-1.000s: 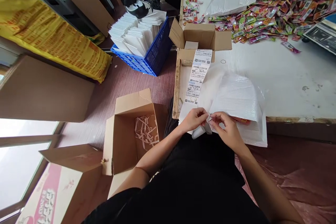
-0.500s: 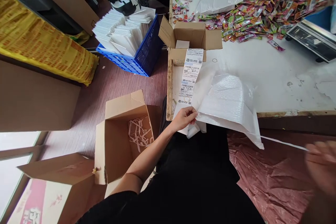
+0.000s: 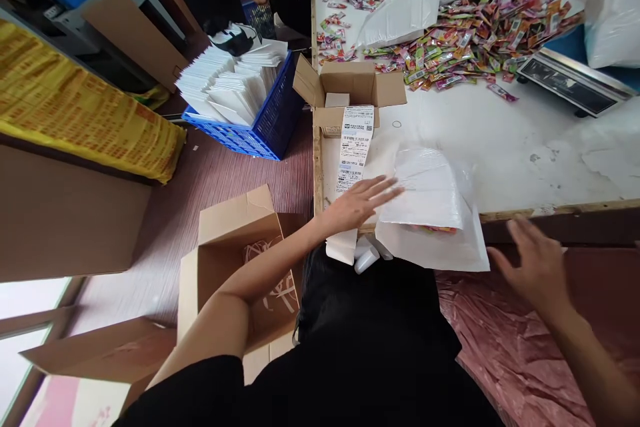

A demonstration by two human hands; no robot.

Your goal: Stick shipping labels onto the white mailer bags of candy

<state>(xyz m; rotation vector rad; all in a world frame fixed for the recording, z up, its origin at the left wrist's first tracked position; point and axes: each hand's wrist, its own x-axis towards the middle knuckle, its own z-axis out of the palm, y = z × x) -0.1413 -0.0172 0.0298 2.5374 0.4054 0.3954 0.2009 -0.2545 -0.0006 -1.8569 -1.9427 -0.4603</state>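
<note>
A white bubble mailer lies at the table's near edge, its flap towards me and overhanging the edge. Colourful small packets show in its mouth. My left hand is open, fingers stretched over the left side of the mailer; whether they touch it I cannot tell. Beneath that wrist runs a strip of printed labels, coming from a small open cardboard box. My right hand is open and slightly blurred, fingers spread, apart from the mailer on its right.
Many colourful packets are heaped at the back beside a scale. On the floor to the left stand a blue crate of white envelopes and an open carton holding paper strips. Two other people are at the far left end of the table.
The white strip between the mailer and my right hand has come off. My right hand has moved in leftwards and opened. My left hand has let go of the mailer's corner; the flap lies spread.
</note>
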